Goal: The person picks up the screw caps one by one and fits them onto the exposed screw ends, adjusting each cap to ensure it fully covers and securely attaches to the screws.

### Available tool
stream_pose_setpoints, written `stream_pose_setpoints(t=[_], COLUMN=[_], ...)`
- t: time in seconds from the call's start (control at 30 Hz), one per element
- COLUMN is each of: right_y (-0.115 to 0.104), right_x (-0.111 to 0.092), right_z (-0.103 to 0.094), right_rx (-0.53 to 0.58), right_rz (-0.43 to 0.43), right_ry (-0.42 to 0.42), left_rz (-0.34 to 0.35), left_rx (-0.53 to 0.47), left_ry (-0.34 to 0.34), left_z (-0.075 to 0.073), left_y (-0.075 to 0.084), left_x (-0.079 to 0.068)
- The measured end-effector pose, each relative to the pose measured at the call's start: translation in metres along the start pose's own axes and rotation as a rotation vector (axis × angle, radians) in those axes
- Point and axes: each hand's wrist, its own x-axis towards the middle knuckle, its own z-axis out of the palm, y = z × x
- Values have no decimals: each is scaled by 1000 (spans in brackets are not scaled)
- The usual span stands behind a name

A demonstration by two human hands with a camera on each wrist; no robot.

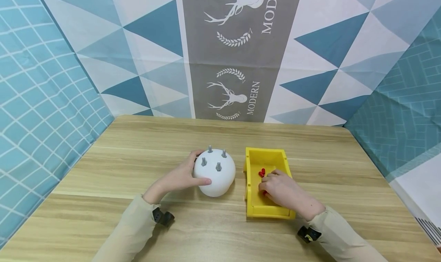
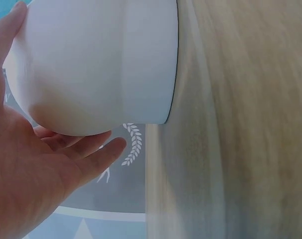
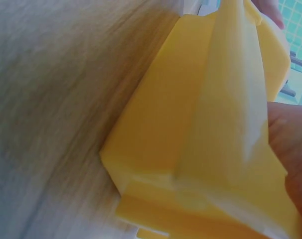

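A white rounded body point(image 1: 215, 183) with several metal threaded studs point(image 1: 218, 166) standing up from its top rests on the table. My left hand point(image 1: 186, 176) holds it from the left, thumb on the near side and fingers round the far side. In the left wrist view its smooth white wall point(image 2: 101, 59) fills the space beside my palm. My right hand point(image 1: 280, 189) reaches down into a yellow bin point(image 1: 270, 212), fingers bent toward its floor. Small red pieces point(image 1: 262, 173) lie just beyond the fingers; another shows under the fingertips, and I cannot tell whether it is pinched.
The wooden table point(image 1: 165, 135) runs back to a wall covered in patterned cloth point(image 1: 237, 55). Blue tiled-pattern cloth point(image 1: 44, 82) lines the left side. The bin stands just right of the white body, with a narrow gap between them.
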Motion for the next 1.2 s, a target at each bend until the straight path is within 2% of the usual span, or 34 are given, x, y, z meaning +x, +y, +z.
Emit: stream_pose_setpoints(t=[0.53,0.87,1.2], right_y=[0,-1,-2], right_x=[-1,-1,0], right_z=[1,1,1], right_rx=[-35,-20,15], right_rz=[-21,2,23], right_ry=[30,27,66], left_rz=[1,-9,-11], left_rx=[4,-12,-14], left_ry=[2,-4,-7], left_z=[1,1,1], left_y=[-2,-2,-3], left_x=[1,1,1])
